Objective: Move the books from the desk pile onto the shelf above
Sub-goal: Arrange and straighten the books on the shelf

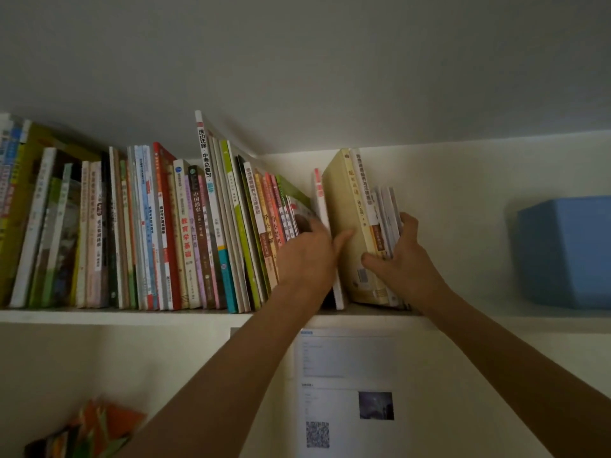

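While both arms reach up to the shelf (115, 316) in the middle of the frame, the right hand (401, 256) holds a small bundle of books (360, 226), its grip curled round their spines with the thumb on the right side. The left hand (307, 251) presses against the leaning row of books (158, 233), thumb touching the bundle's pale cover. A blue box (565, 252) sits on the shelf at right.
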The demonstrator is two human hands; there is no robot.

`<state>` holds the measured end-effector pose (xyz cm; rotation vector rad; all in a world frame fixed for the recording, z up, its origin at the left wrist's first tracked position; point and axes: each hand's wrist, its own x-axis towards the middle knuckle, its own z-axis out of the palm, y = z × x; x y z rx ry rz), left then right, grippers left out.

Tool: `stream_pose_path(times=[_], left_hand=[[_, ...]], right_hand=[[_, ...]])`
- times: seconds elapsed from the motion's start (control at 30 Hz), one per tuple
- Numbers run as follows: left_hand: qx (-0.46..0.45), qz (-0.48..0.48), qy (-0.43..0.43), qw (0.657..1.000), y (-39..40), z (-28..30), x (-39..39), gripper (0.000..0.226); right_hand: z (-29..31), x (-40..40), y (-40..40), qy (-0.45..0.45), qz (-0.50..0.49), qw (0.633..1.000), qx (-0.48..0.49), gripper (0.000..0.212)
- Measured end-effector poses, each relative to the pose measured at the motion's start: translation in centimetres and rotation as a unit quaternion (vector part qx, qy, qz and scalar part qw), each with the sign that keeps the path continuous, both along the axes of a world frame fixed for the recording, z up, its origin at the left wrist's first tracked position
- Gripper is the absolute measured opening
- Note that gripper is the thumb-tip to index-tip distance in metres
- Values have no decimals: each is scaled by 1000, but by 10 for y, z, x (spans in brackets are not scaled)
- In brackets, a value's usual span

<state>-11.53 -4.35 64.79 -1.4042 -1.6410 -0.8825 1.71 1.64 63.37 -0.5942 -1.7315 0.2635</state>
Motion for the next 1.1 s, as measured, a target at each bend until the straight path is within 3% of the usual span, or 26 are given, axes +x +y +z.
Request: stream_pose_path(times=[0.07, 0.17, 0.27, 0.33, 0.8, 0.93, 1.1], left_hand=[[39, 26, 66, 997, -5, 1, -3, 46], [120, -24, 20, 992, -5, 9, -21, 47], [115, -27, -50, 992, -1, 32, -42, 80], [95, -27, -70, 993, -1, 46, -47, 89], [143, 75, 23, 987, 9, 33, -51, 55], [125, 55, -5, 991, 9, 36, -40, 51], [144, -22, -50, 988, 6, 37, -33, 30]], right_hand=[[0, 0, 0, -5, 1, 1000, 3, 77], [1, -1, -1, -18, 6, 1000, 7, 77], [0, -2, -1, -21, 12, 1000, 14, 76], [0, -3, -1, -21, 15, 1000, 16, 76], [-1, -5, 5, -20, 5, 1000, 20, 76], [-2, -5, 5, -20, 9, 1000, 21, 76], [-3, -6, 7, -21, 2, 1000, 20, 77]])
